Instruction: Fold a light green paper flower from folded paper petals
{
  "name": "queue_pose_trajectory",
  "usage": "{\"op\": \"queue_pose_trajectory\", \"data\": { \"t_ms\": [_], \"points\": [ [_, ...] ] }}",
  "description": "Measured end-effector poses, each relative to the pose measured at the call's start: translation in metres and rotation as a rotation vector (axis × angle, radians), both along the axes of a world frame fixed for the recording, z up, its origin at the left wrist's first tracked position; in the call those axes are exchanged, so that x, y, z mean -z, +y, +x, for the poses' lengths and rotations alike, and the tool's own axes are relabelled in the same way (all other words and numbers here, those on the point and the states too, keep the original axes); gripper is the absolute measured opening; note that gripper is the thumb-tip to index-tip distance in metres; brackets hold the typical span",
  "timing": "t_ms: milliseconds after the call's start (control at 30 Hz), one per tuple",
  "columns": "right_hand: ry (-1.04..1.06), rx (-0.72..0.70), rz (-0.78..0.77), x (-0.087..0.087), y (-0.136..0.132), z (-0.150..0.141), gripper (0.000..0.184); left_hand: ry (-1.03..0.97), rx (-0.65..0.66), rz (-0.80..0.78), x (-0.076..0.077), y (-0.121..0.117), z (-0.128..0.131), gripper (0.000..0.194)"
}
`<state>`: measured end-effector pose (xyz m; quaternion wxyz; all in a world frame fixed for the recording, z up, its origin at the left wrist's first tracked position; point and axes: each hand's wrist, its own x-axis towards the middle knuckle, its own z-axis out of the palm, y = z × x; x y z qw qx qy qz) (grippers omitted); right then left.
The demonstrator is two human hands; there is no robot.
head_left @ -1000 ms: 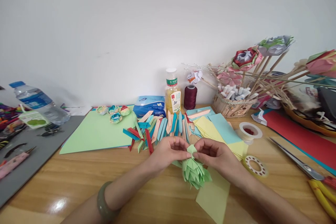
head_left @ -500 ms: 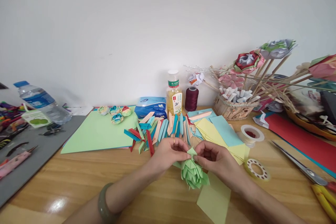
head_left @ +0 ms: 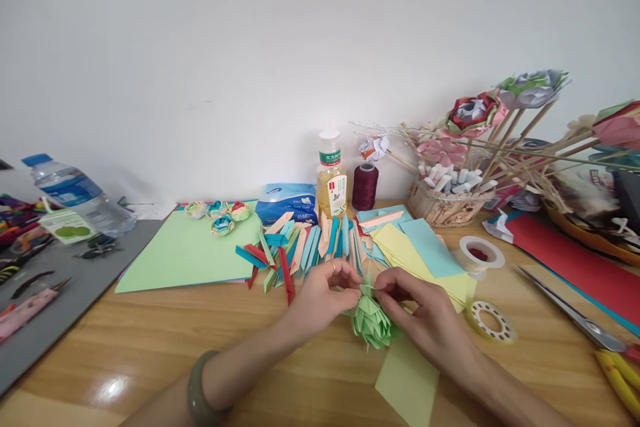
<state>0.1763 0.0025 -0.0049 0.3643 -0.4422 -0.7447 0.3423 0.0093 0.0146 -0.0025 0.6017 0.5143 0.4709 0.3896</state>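
Observation:
Between my hands hangs a green folded-paper flower with many layered, pointed petals. My left hand pinches its upper left part between thumb and fingers. On the other side, my right hand closes thumb and forefinger on the upper right part. The fingertips hide some of the top folds. A pale yellow-green paper sheet lies on the table below the flower. Just beyond my fingers is a row of folded paper strips in blue, peach, red and green.
Yellow and blue paper sheets lie right of the strips, near a tape roll, a ribbon spool and scissors. Behind stand a drink bottle, a thread cone and a basket. Small paper flowers rest on green paper.
The green paper flower has shifted slightly up and to the right and turned a little. Both hands keep hold of its top, and the right fingers have changed position slightly.

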Motion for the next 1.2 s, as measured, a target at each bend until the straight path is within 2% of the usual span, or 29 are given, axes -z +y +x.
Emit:
{"op": "queue_pose_trajectory", "data": {
  "t_ms": [133, 200, 333, 433, 533, 633, 700, 767, 833, 1033, 1200],
  "points": [
    [-0.064, -0.012, 0.061, 0.002, 0.0, 0.002, 0.011, 0.068, -0.02, 0.044, 0.002, 0.001, 0.0, 0.008],
    [-0.099, -0.018, 0.086, 0.002, -0.001, 0.003, 0.011, 0.033, -0.019, 0.047, -0.001, 0.0, 0.0, 0.009],
    [-0.15, -0.027, 0.176, 0.006, 0.0, 0.006, 0.014, -0.165, -0.018, -0.108, -0.008, -0.001, -0.001, 0.011],
    [-0.159, -0.048, 0.268, 0.009, 0.002, 0.007, 0.017, -0.207, -0.016, -0.191, -0.007, 0.0, -0.001, 0.026],
    [-0.14, -0.055, 0.335, 0.007, 0.003, 0.008, 0.018, -0.136, 0.03, -0.11, -0.003, 0.001, -0.002, 0.025],
    [-0.096, 0.067, 0.379, -0.003, 0.002, 0.009, 0.011, -0.015, -0.054, 0.112, -0.001, -0.002, -0.003, 0.014],
    [-0.052, 0.14, 0.275, -0.009, 0.001, 0.008, 0.008, 0.084, -0.127, 0.343, 0.0, -0.006, -0.003, 0.007],
    [0.001, 0.13, 0.047, -0.014, 0.0, 0.005, 0.017, 0.166, -0.15, 0.552, 0.001, -0.009, -0.003, 0.01],
    [0.053, 0.093, -0.09, -0.015, 0.0, 0.002, 0.022, 0.211, -0.14, 0.651, 0.002, -0.012, -0.002, 0.012],
    [0.144, 0.05, -0.236, -0.012, 0.003, -0.001, 0.027, 0.131, -0.135, 0.515, 0.006, -0.014, 0.0, 0.01],
    [0.122, 0.024, -0.238, -0.01, 0.002, 0.0, 0.026, 0.018, -0.139, 0.413, 0.012, -0.013, 0.001, 0.011]
  ]
}}
